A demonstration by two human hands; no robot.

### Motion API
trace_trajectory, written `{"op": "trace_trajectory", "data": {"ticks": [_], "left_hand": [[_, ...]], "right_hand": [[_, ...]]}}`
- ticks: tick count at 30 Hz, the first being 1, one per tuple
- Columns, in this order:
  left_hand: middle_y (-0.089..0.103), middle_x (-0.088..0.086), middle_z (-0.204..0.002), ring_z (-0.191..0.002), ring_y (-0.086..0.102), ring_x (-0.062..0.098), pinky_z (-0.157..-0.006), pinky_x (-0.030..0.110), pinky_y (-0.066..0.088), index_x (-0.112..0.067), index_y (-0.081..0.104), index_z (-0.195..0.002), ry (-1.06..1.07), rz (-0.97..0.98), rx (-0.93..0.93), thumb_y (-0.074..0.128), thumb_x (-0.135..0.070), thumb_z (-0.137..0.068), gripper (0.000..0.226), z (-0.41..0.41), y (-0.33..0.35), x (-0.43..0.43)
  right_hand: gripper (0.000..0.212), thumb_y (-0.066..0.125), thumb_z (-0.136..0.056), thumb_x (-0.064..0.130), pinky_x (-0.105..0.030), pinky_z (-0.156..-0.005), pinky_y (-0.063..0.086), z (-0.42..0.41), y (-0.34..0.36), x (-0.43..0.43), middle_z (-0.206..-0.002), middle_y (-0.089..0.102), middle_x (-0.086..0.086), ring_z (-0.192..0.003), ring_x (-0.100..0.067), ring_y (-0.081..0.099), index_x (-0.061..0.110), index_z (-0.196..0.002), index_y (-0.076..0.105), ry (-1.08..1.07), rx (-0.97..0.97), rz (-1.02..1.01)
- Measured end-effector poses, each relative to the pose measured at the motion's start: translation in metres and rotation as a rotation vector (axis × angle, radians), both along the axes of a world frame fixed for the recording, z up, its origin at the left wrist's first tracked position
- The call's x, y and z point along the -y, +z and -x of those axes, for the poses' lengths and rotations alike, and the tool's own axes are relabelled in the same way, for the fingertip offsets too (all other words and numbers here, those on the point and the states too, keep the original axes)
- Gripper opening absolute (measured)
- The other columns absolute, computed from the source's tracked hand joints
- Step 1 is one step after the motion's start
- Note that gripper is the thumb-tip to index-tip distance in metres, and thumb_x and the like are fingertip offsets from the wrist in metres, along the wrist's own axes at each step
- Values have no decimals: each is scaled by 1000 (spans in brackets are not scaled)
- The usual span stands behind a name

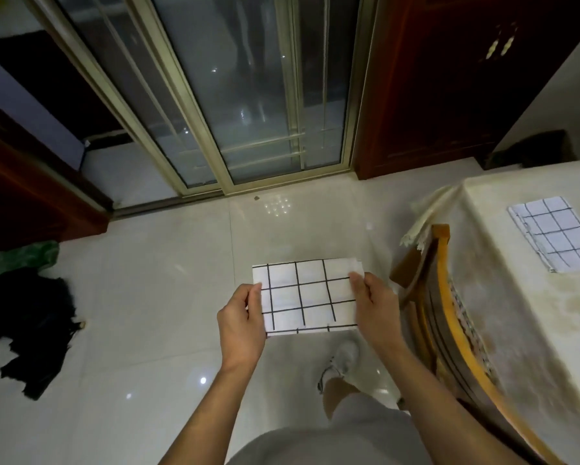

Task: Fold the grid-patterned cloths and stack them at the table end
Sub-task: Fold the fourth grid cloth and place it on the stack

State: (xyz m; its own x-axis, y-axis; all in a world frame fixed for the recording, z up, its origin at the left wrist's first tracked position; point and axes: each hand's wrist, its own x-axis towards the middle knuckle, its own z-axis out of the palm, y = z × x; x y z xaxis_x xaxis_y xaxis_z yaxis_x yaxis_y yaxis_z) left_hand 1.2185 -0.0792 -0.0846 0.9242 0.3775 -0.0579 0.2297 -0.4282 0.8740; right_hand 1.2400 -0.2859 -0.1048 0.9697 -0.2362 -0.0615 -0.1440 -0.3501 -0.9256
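The counter (pixel 516 330) wears a cream tablecloth (pixel 483 203). A folded grid-patterned cloth (pixel 555 234) lies flat on it, near the far end. On the shiny tiled floor (pixel 147 297), a black cloth heap (pixel 30 323) lies touching a green bag (pixel 20 258).

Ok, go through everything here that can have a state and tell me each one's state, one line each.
Held cloth: folded, up in the air, not yet stacked.
Left hand: grips the held cloth's left edge.
Right hand: grips its right edge.
Second grid cloth: folded, lying flat on the table.
Chair: pushed in against the table.
Dark clothing: crumpled on the floor.
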Motion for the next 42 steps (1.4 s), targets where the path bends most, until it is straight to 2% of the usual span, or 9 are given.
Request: {"op": "trace_trajectory", "data": {"ticks": [6, 10, 13, 18, 23, 27, 31, 34, 42], "left_hand": [[47, -16, -52, -50, 43, 7, -50, 41, 48, -20, 61, -77, -69, 59, -14, 49, -25, -104, 29, -109, 13, 49], [54, -19, -56, -52, 50, 1, -49, 33, 48, -19, 62, -82, -170, 80, -17, 48, -25, -104, 27, -158, 14, 89], [64, -10, -69, -63, 64, 11, -49, 23, 47, -21, 64, -85, -251, 85, -26, 48, -27, -103, 25, -186, 15, 119], [66, 0, -76, -70, 68, 19, -54, 32, 54, -23, 61, -87, -453, 68, -32, 45, -31, -102, 23, -223, 10, 167], [67, -4, -82, -77, 69, 11, -55, 30, 59, -24, 59, -92, -671, 5, -5, 42, -36, -100, 23, -256, 0, 221], [66, -9, -79, -74, 66, 5, -58, 36, 58, -26, 58, -84, -830, -20, -3, 46, -23, -104, 23, -286, -9, 271], [64, 2, -71, -68, 63, 22, -57, 48, 54, -27, 57, -82, -1018, -37, -31, 46, -28, -104, 25, -315, -15, 321], [61, 10, -69, -65, 60, 34, -55, 53, 51, -27, 56, -83, -1157, -24, -45, 45, -35, -102, 24, -333, -23, 353], [57, 10, -70, -59, 59, 23, -43, 35, 52, -23, 52, -88, -1413, -111, -141, 43, -31, -104, 20, -347, -41, 430]], "right_hand": [[42, 51, -103, 23, -24, -50, 29, -93, 11, 48, -53, 37, 8, -50, -7, 36, 18, -63, 40, -76, -5, 1], [42, 48, -103, 35, -39, -52, 48, -120, 8, 85, -58, 50, -2, -53, -17, 50, 6, -73, 52, -191, -80, -23], [52, 42, -97, 56, -50, -55, 55, -129, 10, 112, -64, 61, -8, -61, -26, 62, 11, -75, 57, -287, -75, -20], [63, 41, -95, 65, -55, -55, 53, -133, 6, 153, -72, 61, -20, -66, -39, 62, 5, -82, 55, -457, -49, -113], [38, 50, -103, 36, -32, -52, 51, -126, 11, 189, -65, 67, 0, -60, -12, 64, 11, -76, 60, -662, -72, -152], [38, 49, -102, 37, -24, -53, 44, -124, 10, 217, -62, 63, 5, -58, -4, 58, 15, -73, 59, -791, -98, -143], [48, 47, -103, 39, -31, -53, 33, -126, 7, 239, -60, 45, -14, -56, -12, 42, 3, -71, 47, -951, -104, -112], [47, 47, -103, 40, -30, -52, 34, -126, 4, 252, -58, 45, -5, -54, -11, 42, 6, -71, 48, -1063, -135, -111], [39, 46, -103, 36, -27, -48, 40, -115, -14, 285, -71, 59, -17, -54, -15, 51, 5, -81, 55, -1228, -195, -94]]}}
